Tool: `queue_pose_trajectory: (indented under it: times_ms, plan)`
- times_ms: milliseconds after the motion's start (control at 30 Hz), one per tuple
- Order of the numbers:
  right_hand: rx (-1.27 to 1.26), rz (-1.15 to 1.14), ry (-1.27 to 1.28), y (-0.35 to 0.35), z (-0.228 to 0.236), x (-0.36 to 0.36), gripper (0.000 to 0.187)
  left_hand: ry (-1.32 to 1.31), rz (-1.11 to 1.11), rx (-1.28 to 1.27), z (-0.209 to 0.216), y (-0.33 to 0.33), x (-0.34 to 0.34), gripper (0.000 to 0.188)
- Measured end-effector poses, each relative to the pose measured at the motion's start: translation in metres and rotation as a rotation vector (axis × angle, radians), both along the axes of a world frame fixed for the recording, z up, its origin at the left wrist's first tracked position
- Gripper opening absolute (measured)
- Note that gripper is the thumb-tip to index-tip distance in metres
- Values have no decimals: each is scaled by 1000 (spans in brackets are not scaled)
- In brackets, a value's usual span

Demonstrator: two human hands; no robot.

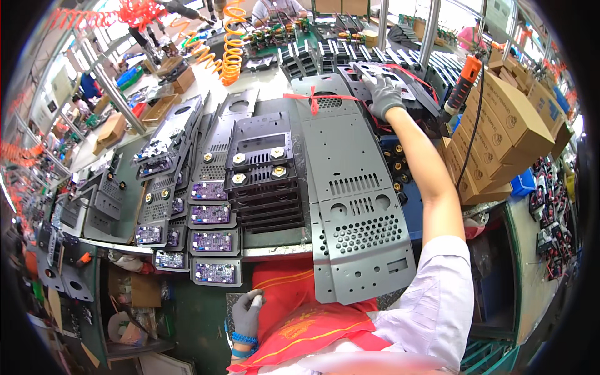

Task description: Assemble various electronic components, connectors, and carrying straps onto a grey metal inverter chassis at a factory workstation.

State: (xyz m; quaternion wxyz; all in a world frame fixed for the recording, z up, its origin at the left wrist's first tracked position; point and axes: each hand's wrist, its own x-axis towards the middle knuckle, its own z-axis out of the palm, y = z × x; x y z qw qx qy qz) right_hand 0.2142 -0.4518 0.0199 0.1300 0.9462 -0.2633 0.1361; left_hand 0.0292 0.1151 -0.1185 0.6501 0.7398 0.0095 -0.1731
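Note:
My right hand (pixel 383 95), in a grey glove, reaches far forward. Its spread fingers rest on a light grey metal panel (pixel 400 87) with cut-outs, among stacked panels beside red ribbon. Close to my body, my left hand (pixel 245 317), also gloved, hangs near the red apron with its fingers curled in and no object showing in them. Two long grey perforated metal panels (pixel 350 156) overlap in front of me, reaching over the table's near edge. A red ribbon (pixel 312 100) lies across their far end.
To the left stand a stack of dark metal trays (pixel 265 187) with brass fittings and several panels with purple circuit boards (pixel 211 242). An orange-handled power screwdriver (pixel 462 84) hangs at right near cardboard boxes (pixel 500 137). A coiled orange hose (pixel 232 44) dangles ahead. Another person (pixel 278 9) sits at the far side.

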Motion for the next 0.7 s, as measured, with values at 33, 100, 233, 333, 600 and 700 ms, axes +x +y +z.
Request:
queue_pose_trajectory:
  times_ms: [33, 100, 233, 333, 600, 700]
  plan:
    - [2, -41, -16, -4, -6, 9, 72, -14, 15, 47, 0, 0, -2, 24]
    - [4, -64, -103, -9, -15, 22, 51, -69, 37, 95, 0, -2, -6, 21]
    - [-13, -66, -141, -13, -15, 21, 46, -94, 42, 135, -5, -4, -12, 20]
    - [9, -36, -55, -16, 1, 5, 42, -63, 37, 117, -7, -5, -13, 21]
    - [51, 317, -105, -38, 63, -65, 45, -196, -101, 198, 4, -13, -4, 22]
    - [50, 285, -165, -36, 80, -100, 45, -249, -160, 217, 4, -15, -7, 24]
